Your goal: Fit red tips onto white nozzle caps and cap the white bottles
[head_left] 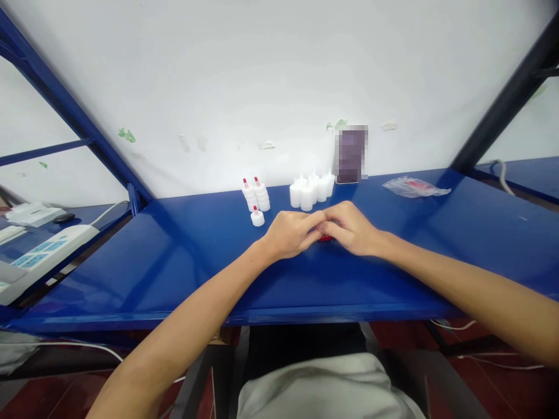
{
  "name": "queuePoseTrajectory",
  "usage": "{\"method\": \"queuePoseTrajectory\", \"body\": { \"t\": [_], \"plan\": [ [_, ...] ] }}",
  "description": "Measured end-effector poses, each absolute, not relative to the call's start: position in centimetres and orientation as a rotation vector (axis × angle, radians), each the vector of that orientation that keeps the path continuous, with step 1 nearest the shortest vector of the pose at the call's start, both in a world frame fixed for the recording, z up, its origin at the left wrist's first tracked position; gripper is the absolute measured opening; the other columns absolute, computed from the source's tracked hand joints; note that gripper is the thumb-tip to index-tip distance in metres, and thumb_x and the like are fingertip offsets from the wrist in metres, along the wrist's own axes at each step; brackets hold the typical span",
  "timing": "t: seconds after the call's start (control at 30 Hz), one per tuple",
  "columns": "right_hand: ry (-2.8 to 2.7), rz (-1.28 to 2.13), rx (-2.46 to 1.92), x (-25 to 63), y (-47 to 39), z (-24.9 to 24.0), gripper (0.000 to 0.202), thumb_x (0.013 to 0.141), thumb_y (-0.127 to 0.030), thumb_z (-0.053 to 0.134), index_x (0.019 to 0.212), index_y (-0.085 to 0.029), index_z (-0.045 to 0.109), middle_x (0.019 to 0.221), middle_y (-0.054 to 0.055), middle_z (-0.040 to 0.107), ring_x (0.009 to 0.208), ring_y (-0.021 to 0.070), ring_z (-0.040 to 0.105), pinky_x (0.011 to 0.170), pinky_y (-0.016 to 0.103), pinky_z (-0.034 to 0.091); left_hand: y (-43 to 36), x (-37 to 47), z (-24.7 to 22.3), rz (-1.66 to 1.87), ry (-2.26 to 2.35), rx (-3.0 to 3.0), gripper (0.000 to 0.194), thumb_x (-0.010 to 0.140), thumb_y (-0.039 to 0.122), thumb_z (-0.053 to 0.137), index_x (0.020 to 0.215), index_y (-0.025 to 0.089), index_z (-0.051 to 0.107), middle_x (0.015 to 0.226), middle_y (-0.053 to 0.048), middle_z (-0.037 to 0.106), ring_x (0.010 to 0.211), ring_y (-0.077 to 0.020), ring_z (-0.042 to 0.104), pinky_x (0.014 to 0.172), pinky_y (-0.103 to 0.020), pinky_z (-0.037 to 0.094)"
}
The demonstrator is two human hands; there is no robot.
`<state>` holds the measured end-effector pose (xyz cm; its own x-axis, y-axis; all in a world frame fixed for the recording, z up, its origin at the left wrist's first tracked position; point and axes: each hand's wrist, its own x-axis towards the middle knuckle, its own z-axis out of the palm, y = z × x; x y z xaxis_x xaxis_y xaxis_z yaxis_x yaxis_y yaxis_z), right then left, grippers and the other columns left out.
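Observation:
My left hand (pixel 293 234) and my right hand (pixel 353 230) meet above the blue table, fingers touching or overlapping. Between and beneath them shows a small cluster of red pieces (pixel 325 238), mostly covered by my fingers. Both hands have their fingers stretched inward around this cluster, and I see nothing gripped in either. Just behind my hands stands a group of several white plastic bottles (pixel 307 196) without red tips. To the left of that group are white squeeze bottles (pixel 262 198) with red-tipped nozzles, one (pixel 257 218) standing nearer me.
A phone-like dark panel (pixel 350 154), pixelated, leans on the white wall behind the bottles. A clear plastic bag (pixel 414 187) with red pieces lies at the back right. A power strip (pixel 48 256) sits at far left. The blue table's (pixel 174 279) front edge runs close to my lap.

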<state>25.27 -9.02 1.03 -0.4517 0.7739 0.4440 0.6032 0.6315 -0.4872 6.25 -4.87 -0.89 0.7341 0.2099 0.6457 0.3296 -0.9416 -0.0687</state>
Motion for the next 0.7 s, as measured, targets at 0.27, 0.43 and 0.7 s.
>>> {"method": "queuePoseTrajectory", "body": {
  "t": [0.27,0.43,0.7],
  "plan": [
    [-2.187,0.26,-0.956,25.0,-9.0,0.7,0.021,0.088,-0.036,0.043,0.074,-0.021,0.047,0.058,-0.001,0.054,0.052,0.0142,0.045,0.056,0.029,0.031,-5.0,6.5,-0.2,-0.888,-0.394,-2.798,0.029,0.104,0.03,0.031,0.091,0.018,0.055,0.079,-0.003,0.069,0.065,-0.0142,0.063,0.056,-0.025,0.039],
    [-2.067,0.262,-1.038,26.1,-8.2,0.7,0.035,0.096,-0.046,0.039,0.113,-0.02,0.055,0.059,-0.004,0.054,0.054,0.0168,0.051,0.06,0.03,0.034,-3.0,2.0,2.5,-0.793,-0.642,-2.657,0.034,0.102,0.036,0.032,0.087,0.018,0.055,0.064,-0.002,0.059,0.056,-0.0148,0.053,0.055,-0.027,0.032],
    [-1.869,0.208,-1.225,28.3,-5.8,0.3,0.026,0.096,-0.031,0.036,0.098,-0.02,0.059,0.073,0.002,0.06,0.068,0.0189,0.057,0.068,0.032,0.041,0.2,-5.1,4.5,-0.654,-1.319,-2.69,0.043,0.098,0.042,0.039,0.063,0.018,0.045,0.054,0.002,0.041,0.051,-0.0117,0.034,0.057,-0.029,0.024]
  ]
}}
